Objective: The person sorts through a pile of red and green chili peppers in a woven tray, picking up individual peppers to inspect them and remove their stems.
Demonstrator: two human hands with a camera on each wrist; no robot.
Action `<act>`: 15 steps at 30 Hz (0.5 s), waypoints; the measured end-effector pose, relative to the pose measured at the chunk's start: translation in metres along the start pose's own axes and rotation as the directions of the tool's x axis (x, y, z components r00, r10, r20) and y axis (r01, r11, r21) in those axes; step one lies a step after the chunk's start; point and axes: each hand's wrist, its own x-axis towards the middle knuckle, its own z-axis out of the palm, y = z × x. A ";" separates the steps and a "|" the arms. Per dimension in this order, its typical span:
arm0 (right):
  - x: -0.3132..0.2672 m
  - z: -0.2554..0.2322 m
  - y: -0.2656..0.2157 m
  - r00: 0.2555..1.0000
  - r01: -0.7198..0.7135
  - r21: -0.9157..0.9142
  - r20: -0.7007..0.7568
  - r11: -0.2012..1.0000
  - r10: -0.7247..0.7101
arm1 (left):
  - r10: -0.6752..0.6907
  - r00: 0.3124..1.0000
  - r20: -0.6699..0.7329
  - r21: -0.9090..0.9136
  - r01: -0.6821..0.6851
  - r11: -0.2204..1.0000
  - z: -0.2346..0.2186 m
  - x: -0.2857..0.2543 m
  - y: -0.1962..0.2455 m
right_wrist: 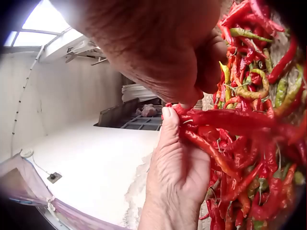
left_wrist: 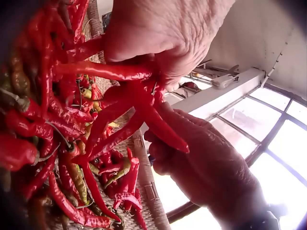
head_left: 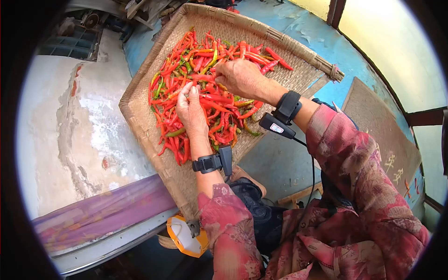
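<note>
Red chili peppers (head_left: 224, 100), with some green and yellow ones among them, lie heaped on a woven bamboo tray (head_left: 144, 102). My left hand (head_left: 192, 112) is over the middle of the heap, holding a few red chilies by their stem ends, thumb on top. In the left wrist view these chilies (left_wrist: 144, 98) fan out below that hand. My right hand (head_left: 242, 79) comes in from the right with bent fingers, its fingertips at the stem ends beside the left thumb. In the right wrist view a long red chili (right_wrist: 235, 120) stretches rightward from this meeting point.
The tray has a raised rim (head_left: 261, 29). A purple cloth (head_left: 107, 203) lies along a ledge at left, near a yellow-and-white container (head_left: 188, 237). A black cable (head_left: 311, 186) hangs from the right wrist camera. A brown board (head_left: 380, 135) is at right.
</note>
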 end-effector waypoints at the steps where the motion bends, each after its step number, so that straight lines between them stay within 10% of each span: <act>1: 0.004 -0.002 0.005 0.999 -0.034 -0.009 -0.034 0.999 0.034 | -0.032 0.999 -0.043 -0.024 0.031 0.999 -0.005 0.002 -0.003; 6: 0.007 -0.014 0.013 0.963 -0.253 -0.106 -0.122 0.962 0.240 | -0.042 0.997 -0.059 -0.101 0.036 0.994 -0.023 0.004 -0.003; 11: -0.001 0.022 -0.003 0.982 0.085 0.220 0.145 0.972 -0.118 | -0.038 0.998 -0.055 -0.153 0.029 0.988 -0.009 -0.001 0.006; 15: -0.006 0.019 -0.020 0.965 -0.016 0.139 0.260 0.990 -0.021 | -0.038 0.999 -0.036 -0.166 0.031 0.986 -0.003 -0.003 0.008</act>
